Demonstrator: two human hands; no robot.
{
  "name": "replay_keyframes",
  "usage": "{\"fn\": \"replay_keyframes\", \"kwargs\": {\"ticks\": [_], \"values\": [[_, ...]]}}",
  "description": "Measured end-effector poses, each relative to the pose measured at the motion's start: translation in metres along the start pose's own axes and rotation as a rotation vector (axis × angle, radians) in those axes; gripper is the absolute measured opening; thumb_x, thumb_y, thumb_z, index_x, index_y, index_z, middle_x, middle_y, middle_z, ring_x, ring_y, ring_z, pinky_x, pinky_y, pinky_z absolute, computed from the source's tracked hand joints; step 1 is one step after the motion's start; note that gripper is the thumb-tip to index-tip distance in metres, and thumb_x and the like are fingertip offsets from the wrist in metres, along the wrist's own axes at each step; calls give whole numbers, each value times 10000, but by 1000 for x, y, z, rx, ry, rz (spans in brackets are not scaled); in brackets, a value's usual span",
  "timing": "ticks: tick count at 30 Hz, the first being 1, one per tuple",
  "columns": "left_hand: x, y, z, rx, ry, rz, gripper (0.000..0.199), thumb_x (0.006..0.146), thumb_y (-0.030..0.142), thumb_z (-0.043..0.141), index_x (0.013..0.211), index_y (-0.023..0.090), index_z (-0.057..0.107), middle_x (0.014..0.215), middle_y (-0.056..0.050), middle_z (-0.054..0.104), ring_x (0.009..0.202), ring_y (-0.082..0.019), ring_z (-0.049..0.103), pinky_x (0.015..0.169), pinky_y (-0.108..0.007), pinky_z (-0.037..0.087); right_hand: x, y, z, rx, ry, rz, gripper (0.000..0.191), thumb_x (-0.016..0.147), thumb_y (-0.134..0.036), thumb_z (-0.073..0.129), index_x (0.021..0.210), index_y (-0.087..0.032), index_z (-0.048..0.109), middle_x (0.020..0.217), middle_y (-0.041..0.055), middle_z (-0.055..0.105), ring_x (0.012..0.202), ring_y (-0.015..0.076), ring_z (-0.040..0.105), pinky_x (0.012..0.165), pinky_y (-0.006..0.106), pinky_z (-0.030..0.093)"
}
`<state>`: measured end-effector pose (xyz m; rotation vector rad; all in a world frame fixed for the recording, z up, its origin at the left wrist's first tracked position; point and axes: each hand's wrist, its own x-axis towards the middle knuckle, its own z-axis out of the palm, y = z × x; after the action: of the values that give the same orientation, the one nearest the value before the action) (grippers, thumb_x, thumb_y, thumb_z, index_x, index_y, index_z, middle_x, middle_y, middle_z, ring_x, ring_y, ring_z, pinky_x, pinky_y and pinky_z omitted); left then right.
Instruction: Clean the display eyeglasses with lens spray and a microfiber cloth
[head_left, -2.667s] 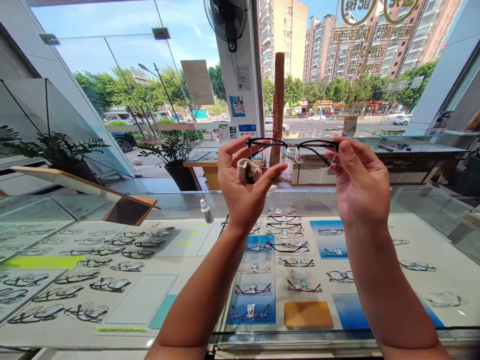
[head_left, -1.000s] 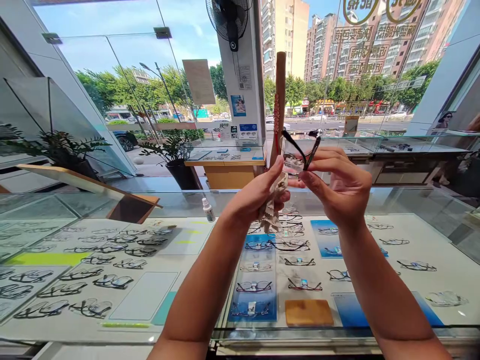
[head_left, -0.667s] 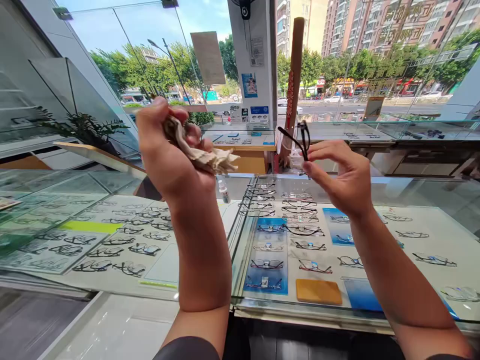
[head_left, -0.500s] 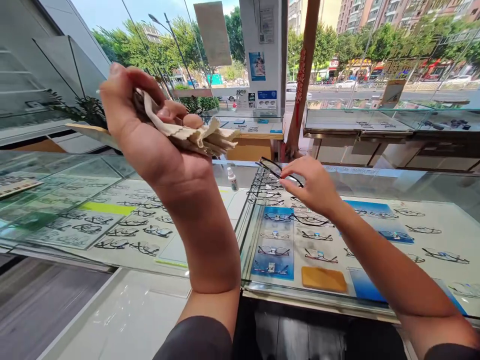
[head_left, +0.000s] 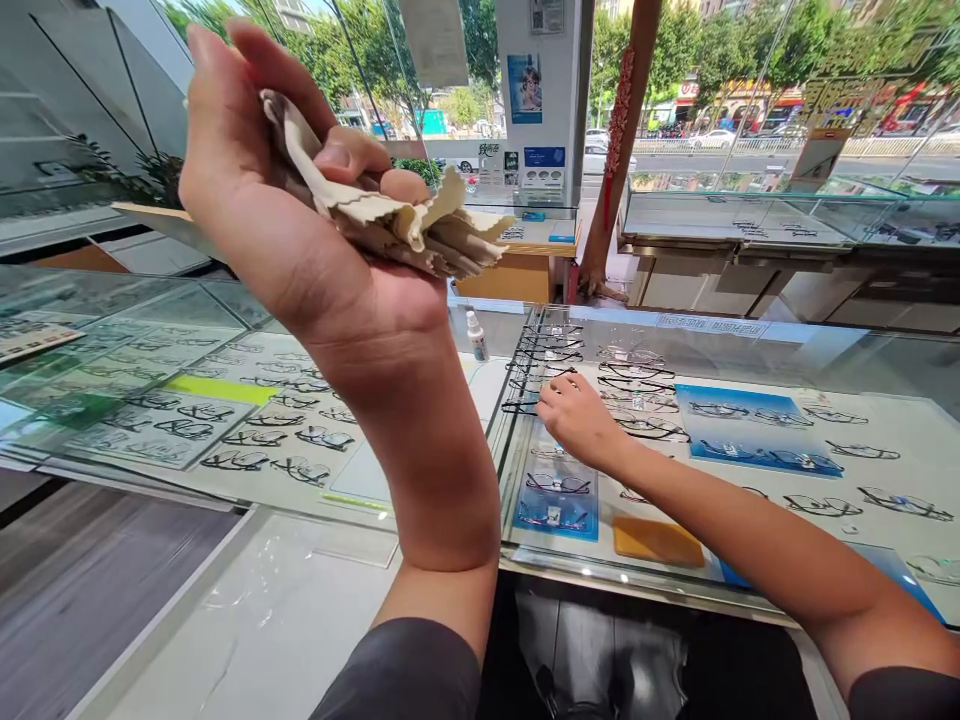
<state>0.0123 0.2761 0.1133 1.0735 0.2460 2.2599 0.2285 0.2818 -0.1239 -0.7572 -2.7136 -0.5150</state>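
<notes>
My left hand (head_left: 300, 220) is raised at the upper left, its fingers wrapped round a folded, cream cloth (head_left: 420, 225) with zigzag edges. Low over the glass counter, my right hand (head_left: 581, 420) has its fingers bent down at a pair of black glasses (head_left: 517, 407). Part of that pair sticks out to the left of the fingers, while the fingertips and the rest of it are hidden. Just beyond lies a column of dark glasses (head_left: 551, 343). Nearer to me, more glasses (head_left: 556, 484) rest on a blue panel.
A small white spray bottle (head_left: 477, 337) stands behind the counter's middle. An orange-brown block (head_left: 658, 541) lies near the front edge. Many glasses (head_left: 262, 437) fill the left display case. Behind are a wooden post (head_left: 624, 140), further display cases and a street beyond the windows.
My right hand has lowered the black glasses from above the counter to the near end of the column. My left hand still grips the cloth. The view has tilted down.
</notes>
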Motion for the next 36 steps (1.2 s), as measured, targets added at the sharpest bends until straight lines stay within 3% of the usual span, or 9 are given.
{"fn": "replay_keyframes", "kwargs": {"ticks": [6, 11, 17, 19, 22, 23, 28, 31, 36], "values": [[-21, 10, 15, 49, -3, -22, 873, 265, 433, 1066, 951, 335, 535, 952, 228, 661, 560, -22, 496, 458, -190, 510, 0, 0, 0, -2, -16, 4, 243, 1047, -81, 525, 912, -163, 710, 995, 111, 722, 1021, 298, 607, 941, 459, 393], [-12, 15, -2, -25, -177, -94, 695, 485, 356, 1040, 933, 310, 511, 896, 206, 668, 561, -17, 526, 474, -224, 505, 0, -1, 4, 9, -32, 7, 223, 1041, -85, 546, 924, -162, 719, 1006, 114, 729, 1026, 301, 614, 941, 464, 394], [-8, 7, 3, -98, -76, -40, 889, 303, 321, 1044, 926, 291, 410, 831, 184, 611, 505, -16, 434, 430, -233, 417, 0, 0, 1, 60, -34, 40, 231, 1085, -210, 550, 962, -160, 738, 1038, 112, 746, 1052, 315, 618, 962, 485, 402], [-14, 6, 12, -137, -43, -36, 670, 563, 346, 947, 932, 278, 391, 838, 142, 582, 488, -16, 401, 430, -231, 382, 0, 3, -1, 107, -8, 113, 269, 1101, -326, 555, 1024, -159, 751, 1095, 127, 761, 1087, 325, 613, 972, 490, 410], [-27, 6, 26, -201, 77, 33, 152, 1032, 306, 528, 943, 248, 418, 905, 58, 512, 485, -5, 392, 453, -208, 357, 0, 8, 1, 186, 23, 232, 367, 1102, -435, 548, 1126, -143, 769, 1263, 166, 766, 1204, 356, 593, 1008, 500, 423], [-31, 6, 30, -211, 109, 67, 166, 1092, 314, 433, 943, 241, 424, 928, 40, 488, 487, 1, 389, 456, -197, 352, -1, 9, 3, 209, 24, 253, 400, 1100, -459, 547, 1165, -135, 773, 1342, 176, 750, 1262, 371, 576, 1041, 511, 422], [-34, 9, 36, -92, 162, 86, 278, 1141, 374, 371, 909, 227, 408, 974, 15, 477, 517, 2, 367, 454, -179, 348, 1, 11, 13, 266, -40, 244, 554, 1101, -540, 504, 1298, -87, 754, 1548, 191, 656, 1407, 427, 513, 1162, 567, 389], [-32, 10, 36, -17, 207, 62, 313, 1144, 405, 300, 892, 235, 375, 959, 10, 464, 518, -19, 332, 438, -197, 300, 4, 11, 16, 275, -56, 250, 554, 1105, -540, 494, 1298, -90, 754, 1536, 203, 660, 1403, 426, 523, 1163, 572, 393], [-35, 6, 38, -136, 125, 94, 227, 1102, 384, 340, 923, 246, 363, 969, 11, 414, 518, -22, 323, 467, -215, 258, 9, 11, 15, 303, -56, 274, 591, 1104, -590, 468, 1248, -104, 771, 1430, 212, 716, 1380, 415, 539, 1162, 574, 399]]}}
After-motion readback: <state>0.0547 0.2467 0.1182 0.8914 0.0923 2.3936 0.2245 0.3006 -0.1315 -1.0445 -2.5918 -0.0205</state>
